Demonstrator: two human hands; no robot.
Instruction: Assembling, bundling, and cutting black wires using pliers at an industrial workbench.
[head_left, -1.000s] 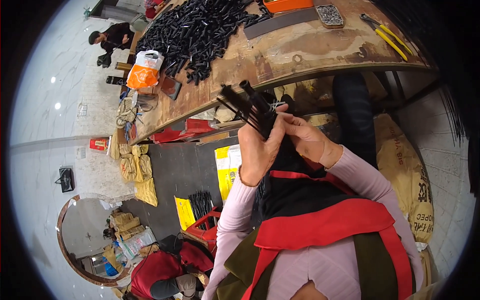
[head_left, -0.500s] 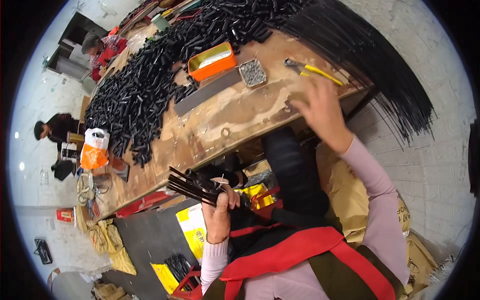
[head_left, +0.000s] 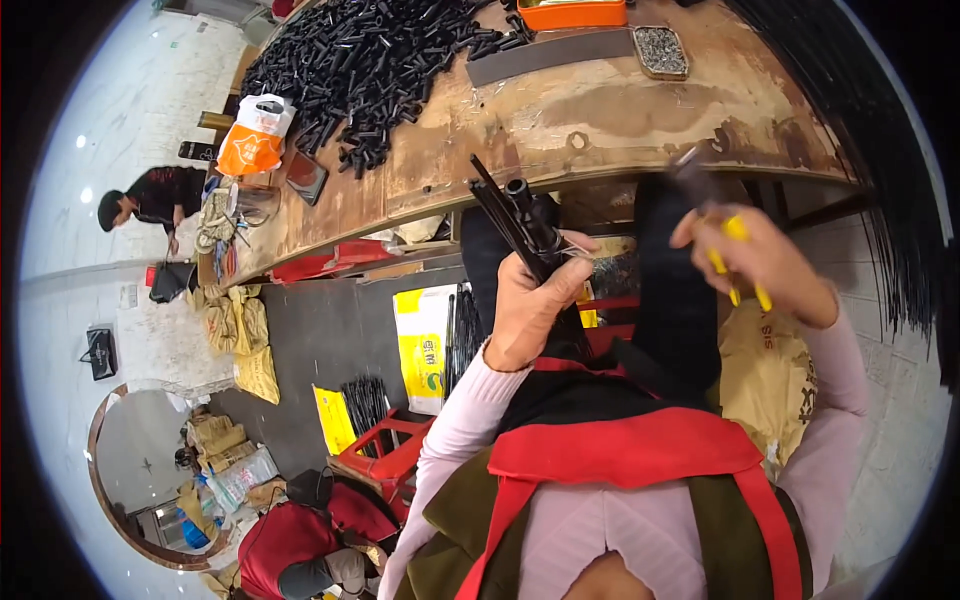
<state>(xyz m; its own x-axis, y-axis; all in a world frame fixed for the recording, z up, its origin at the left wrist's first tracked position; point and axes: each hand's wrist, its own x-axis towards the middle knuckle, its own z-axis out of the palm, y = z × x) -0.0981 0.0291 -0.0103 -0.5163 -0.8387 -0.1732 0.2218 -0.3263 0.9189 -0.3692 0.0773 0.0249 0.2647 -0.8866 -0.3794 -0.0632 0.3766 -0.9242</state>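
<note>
My left hand [head_left: 535, 310] is closed round a bundle of thin black rods [head_left: 500, 222], held upright and slightly tilted in front of my body. A black tubular piece [head_left: 522, 200] with an open round end stands among them. A thin pale wire or pin [head_left: 575, 247] pokes out beside my thumb; its exact kind is unclear. My right hand [head_left: 765, 255] grips yellow-handled pliers [head_left: 736, 228], their metal head pointing up toward the table edge and blurred by motion. The pliers are apart from the bundle.
On the wooden table [head_left: 600, 110] lie a heap of black tubes [head_left: 370, 70], a grey strip [head_left: 550, 60], an orange box [head_left: 570, 14] and a dish of small metal pieces [head_left: 660, 52]. Long black rods [head_left: 850, 120] overhang at right. One person [head_left: 155, 205] sits far left, another [head_left: 300, 530] lower left.
My right hand has picked the pliers up from the table and brought them back toward my body. My left hand still holds the bundle. The view has shifted, showing more of the floor.
</note>
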